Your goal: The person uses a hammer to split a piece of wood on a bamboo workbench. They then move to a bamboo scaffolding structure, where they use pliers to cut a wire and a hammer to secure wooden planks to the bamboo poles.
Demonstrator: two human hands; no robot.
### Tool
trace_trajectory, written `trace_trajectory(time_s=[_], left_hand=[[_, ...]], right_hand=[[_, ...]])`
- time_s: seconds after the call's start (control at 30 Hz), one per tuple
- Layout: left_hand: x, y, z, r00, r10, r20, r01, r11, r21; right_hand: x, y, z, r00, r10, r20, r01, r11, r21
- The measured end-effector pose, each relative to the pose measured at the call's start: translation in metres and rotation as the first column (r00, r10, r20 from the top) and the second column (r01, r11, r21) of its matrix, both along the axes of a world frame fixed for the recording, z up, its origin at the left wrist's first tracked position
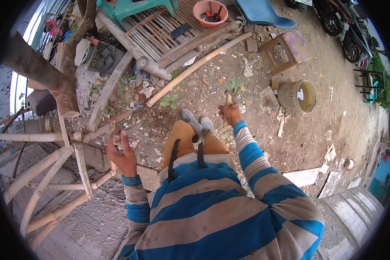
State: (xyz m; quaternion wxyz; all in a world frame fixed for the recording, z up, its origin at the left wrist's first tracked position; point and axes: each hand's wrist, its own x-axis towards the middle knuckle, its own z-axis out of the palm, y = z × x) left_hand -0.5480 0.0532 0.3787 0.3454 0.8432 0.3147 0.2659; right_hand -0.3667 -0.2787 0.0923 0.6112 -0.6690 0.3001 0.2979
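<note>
My left hand (124,157) is beside the bamboo frame (56,138), thumb raised and apart from the forefinger; its other fingers are partly hidden. A thin bamboo strip (113,166) runs close behind that hand, and I cannot tell whether they touch. Just beyond it, a flat greyish strip (141,125) lies at a slant. My right hand (231,114) is closed round a short tool with a pale wooden handle (228,100), held over the dirt ahead of my shoes. The tool's far end is dark and too small to make out.
A long bamboo pole (197,70) lies ahead, next to a slatted bamboo bench (160,30). An orange basin (203,8) with tools sits on it. To the right are a bucket (287,94), a stool (278,54) and motorbikes (349,37). A tree trunk (58,82) leans in at left.
</note>
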Motion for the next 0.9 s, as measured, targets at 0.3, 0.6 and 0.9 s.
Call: trace_trajectory(time_s=[0.3, 0.6, 0.9], left_hand=[[0.142, 0.009, -0.006, 0.948, -0.186, -0.257, 0.19, 0.982, -0.009], [0.216, 0.006, 0.027, 0.989, 0.089, -0.122, -0.096, 0.994, -0.051], [0.251, -0.028, 0.04, 0.753, 0.628, -0.198, -0.65, 0.757, -0.069]], right_hand=[[0.12, 0.06, 0.009, 0.955, 0.292, 0.058, -0.289, 0.956, -0.059], [0.292, 0.121, 0.022, 0.523, 0.853, -0.003, -0.737, 0.45, -0.504], [0.48, 0.192, -0.087, 0.158, 0.984, -0.083, -0.855, 0.094, -0.511]])
